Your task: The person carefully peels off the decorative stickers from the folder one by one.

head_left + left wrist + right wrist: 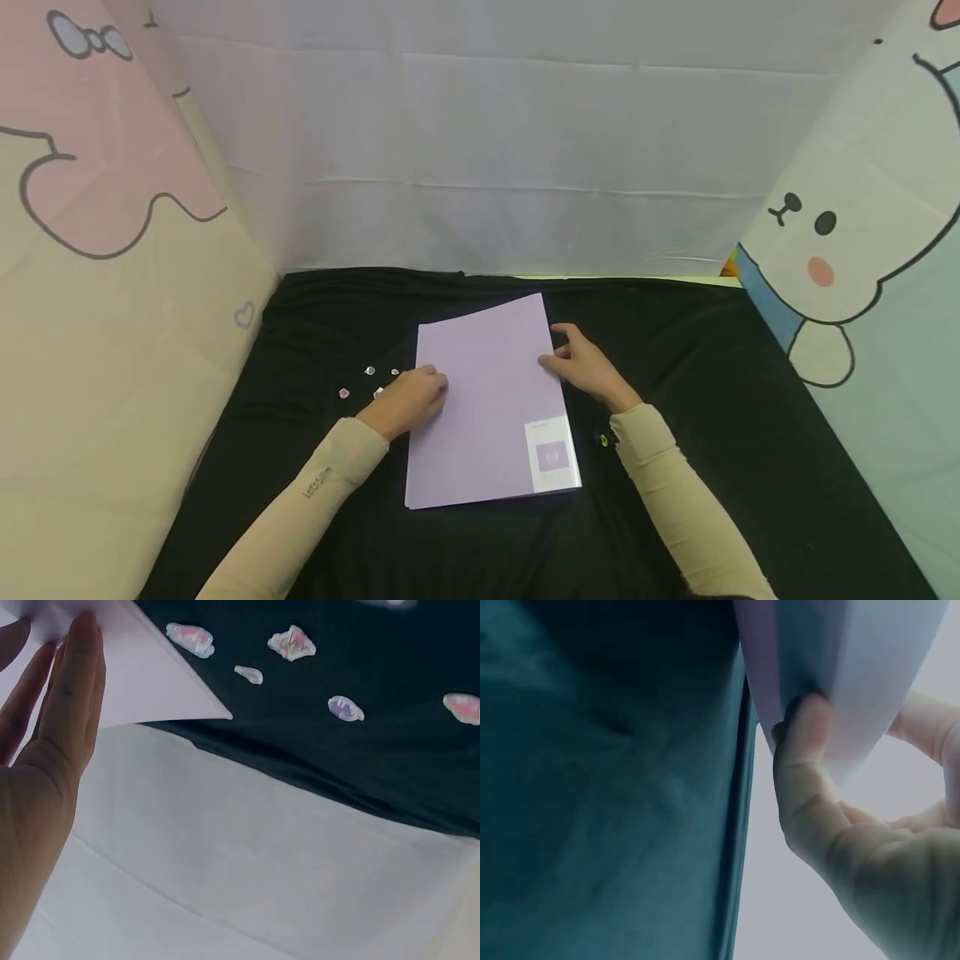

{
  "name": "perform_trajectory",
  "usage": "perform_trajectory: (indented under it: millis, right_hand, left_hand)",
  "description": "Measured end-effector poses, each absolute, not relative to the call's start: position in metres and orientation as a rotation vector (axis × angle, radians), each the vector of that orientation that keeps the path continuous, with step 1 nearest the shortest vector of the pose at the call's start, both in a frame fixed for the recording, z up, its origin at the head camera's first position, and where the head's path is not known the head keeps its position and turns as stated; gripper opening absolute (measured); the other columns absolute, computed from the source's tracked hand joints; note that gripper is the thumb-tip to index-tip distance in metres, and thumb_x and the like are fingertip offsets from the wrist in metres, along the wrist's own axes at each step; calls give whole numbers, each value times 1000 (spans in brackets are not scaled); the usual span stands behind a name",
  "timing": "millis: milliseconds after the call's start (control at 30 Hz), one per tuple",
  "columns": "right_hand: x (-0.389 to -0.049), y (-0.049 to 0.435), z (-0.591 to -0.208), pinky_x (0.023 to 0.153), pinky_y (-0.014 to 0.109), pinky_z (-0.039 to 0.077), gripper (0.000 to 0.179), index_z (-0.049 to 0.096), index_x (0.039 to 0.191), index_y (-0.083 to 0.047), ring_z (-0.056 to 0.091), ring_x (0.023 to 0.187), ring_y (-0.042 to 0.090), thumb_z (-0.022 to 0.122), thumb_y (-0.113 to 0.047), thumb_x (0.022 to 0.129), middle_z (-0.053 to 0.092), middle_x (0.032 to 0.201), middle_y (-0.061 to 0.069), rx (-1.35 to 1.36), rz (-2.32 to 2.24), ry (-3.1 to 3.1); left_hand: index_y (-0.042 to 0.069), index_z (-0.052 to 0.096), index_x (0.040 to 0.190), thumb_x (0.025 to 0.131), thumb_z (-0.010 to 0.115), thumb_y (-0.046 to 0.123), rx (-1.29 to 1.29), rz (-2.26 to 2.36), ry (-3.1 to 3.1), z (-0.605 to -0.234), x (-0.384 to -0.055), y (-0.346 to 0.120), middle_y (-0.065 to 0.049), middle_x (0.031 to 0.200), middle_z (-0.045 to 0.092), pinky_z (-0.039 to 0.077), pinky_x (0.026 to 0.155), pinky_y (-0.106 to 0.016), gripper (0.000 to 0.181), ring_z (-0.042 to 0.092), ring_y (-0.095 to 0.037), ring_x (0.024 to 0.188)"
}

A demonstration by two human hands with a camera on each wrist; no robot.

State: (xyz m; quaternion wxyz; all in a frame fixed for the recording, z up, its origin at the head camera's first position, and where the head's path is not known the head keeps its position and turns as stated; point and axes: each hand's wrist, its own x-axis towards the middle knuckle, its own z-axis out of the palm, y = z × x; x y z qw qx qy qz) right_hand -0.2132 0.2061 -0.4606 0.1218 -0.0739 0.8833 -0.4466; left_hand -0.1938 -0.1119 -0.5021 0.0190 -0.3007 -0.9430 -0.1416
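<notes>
A light purple folder [480, 392] with a white label [552, 455] near its lower right corner lies upright on the black cloth. Its far right corner stands raised. On the left part of the cover rests my left hand [411, 398]; in the left wrist view its fingers [71, 690] look fairly straight against the purple surface. My right hand [587, 364] pinches the folder's right edge, the thumb on one side and the curled fingers beyond. In the right wrist view a fingertip [810, 727] presses at the folder's parted layers [877, 667].
Several small shiny pink and white pieces, such as one pink charm [343, 393], lie left of the folder. A small yellow-green piece [603, 440] sits by the right sleeve. The black cloth [712, 358] ends at a white curtain [480, 125] behind; printed curtains hang at both sides.
</notes>
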Motion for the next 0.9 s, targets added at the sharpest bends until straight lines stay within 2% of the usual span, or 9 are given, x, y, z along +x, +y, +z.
perform_trajectory:
  millis: [167, 400, 500, 667, 900]
  right_hand:
    - [-218, 208, -439, 82, 46, 53, 73, 26, 152, -2, 65, 80, 26, 67, -24, 96, 66, 105, 18, -257, -1369, 2505]
    - [-228, 206, -393, 77, 49, 56, 71, 28, 149, 0, 69, 70, 27, 69, -20, 94, 67, 103, 20, -339, -1352, 2526]
    - [-232, 202, -373, 71, 48, 58, 70, 30, 147, 1, 70, 68, 26, 70, -18, 93, 67, 100, 20, -368, -1290, 2571]
    - [-234, 195, -345, 61, 40, 59, 69, 33, 145, 5, 70, 67, 26, 71, -16, 92, 66, 96, 22, -394, -1180, 2644]
    - [-233, 182, -328, 59, 36, 59, 66, 33, 142, 5, 71, 71, 28, 72, -14, 92, 64, 98, 25, -410, -1112, 2652]
  left_hand:
    - [4, 74, 98, 90, 69, 6, -1010, -378, -2882, -487, -197, -114, -7, 88, 66, 55, 69, -30, 9, 62, -16, 74]
    - [4, 73, 103, 86, 76, 5, -1143, -380, -2758, -437, -197, -111, -8, 94, 68, 56, 71, -29, 18, 65, -18, 79]
    - [5, 73, 106, 85, 77, 6, -1232, -363, -2678, -411, -197, -104, -7, 96, 68, 55, 71, -26, 21, 64, -16, 79]
    - [6, 72, 109, 86, 77, 7, -1434, -348, -2543, -373, -195, -87, -6, 102, 68, 54, 77, -25, 23, 64, -16, 88]
    - [7, 69, 115, 89, 74, 8, -1701, -204, -2353, -333, -186, -59, -7, 108, 65, 51, 81, -25, 27, 61, -18, 91]
